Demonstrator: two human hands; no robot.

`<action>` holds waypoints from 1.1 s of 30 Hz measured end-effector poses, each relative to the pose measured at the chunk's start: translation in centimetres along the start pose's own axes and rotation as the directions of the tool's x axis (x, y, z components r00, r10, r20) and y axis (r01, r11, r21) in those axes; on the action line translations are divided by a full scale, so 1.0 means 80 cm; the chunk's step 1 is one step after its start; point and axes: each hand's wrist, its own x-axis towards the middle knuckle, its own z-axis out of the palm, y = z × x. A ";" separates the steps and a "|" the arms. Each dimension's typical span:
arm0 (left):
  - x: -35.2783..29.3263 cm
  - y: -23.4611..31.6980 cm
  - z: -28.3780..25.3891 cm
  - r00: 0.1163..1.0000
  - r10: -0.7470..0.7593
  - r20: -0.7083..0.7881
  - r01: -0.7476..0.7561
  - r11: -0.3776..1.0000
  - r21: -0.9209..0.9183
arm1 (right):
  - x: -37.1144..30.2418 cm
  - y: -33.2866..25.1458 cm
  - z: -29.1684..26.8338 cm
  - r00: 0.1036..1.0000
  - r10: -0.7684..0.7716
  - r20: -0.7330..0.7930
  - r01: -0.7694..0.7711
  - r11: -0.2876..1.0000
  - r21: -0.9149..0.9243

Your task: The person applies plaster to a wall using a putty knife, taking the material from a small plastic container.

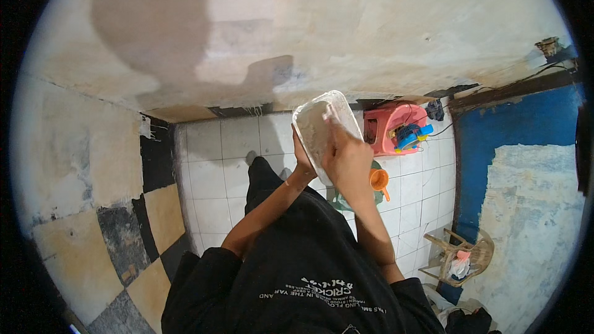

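A white rectangular plastic tub [349,117] is tilted in front of my body, near the wall. Pale, greyish-white paste [311,127] coats its inside. My left hand [302,156] is closed on the tub's left side, supporting it from below, with part of the fingers hidden behind it. Over the tub is my right hand [348,158], its fingers wrapped round a small pale tool [331,113] whose end is down in the paste. The hand hides most of this tool, so its exact kind cannot be made out.
Ahead rises a patchy cream wall [371,37]. On the white tiled floor [207,179] stand a pink plastic stool [383,125] bearing a blue-and-yellow object [410,136], and an orange dipper [379,179]. A brownish chair [476,256] stands right, by a blue wall [476,148].
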 end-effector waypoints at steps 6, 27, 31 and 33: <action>0.008 0.006 -0.037 0.960 -0.040 0.279 0.144 0.920 -0.365 | -0.019 -0.013 0.010 0.991 -0.098 0.090 0.096 0.995 0.024; -0.014 0.040 -0.002 0.993 -0.080 0.085 0.091 0.988 -0.128 | 0.021 -0.015 -0.017 0.999 -0.013 0.031 0.012 1.000 0.012; -0.018 0.043 -0.001 0.991 -0.115 0.062 0.124 0.977 -0.174 | 0.020 -0.003 -0.006 0.994 -0.020 0.106 0.017 0.999 0.031; -0.019 0.044 -0.006 0.989 -0.133 0.069 0.144 0.970 -0.197 | 0.017 -0.003 -0.003 0.992 -0.018 0.123 0.014 1.000 0.027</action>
